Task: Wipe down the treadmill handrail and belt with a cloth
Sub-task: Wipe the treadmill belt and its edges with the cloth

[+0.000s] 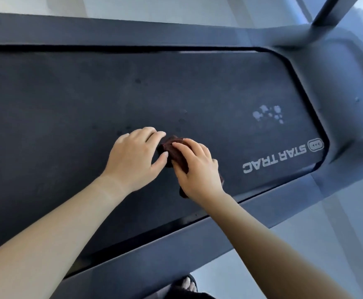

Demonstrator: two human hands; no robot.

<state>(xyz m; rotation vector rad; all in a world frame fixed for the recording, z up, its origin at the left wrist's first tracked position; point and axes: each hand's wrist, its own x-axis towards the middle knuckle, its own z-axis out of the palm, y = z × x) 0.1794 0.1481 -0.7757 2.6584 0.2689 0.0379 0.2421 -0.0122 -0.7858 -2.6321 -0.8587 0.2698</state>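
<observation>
Pressing cloth [174,152]: right hand [198,169], grip curled over it.
Left hand [135,156]: pinched cloth's left end.
Belt marks [267,115]: lay rightward, right hand nearer.

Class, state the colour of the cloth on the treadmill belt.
Dark reddish brown; the cloth shows best in the head view.

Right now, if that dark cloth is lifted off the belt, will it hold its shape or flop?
Probably floppy: the cloth lies bunched and creased, left hand pinching one end, right hand on top. Likely light: they nearly cover it. It may drag rather than slide on the matte belt.
</observation>
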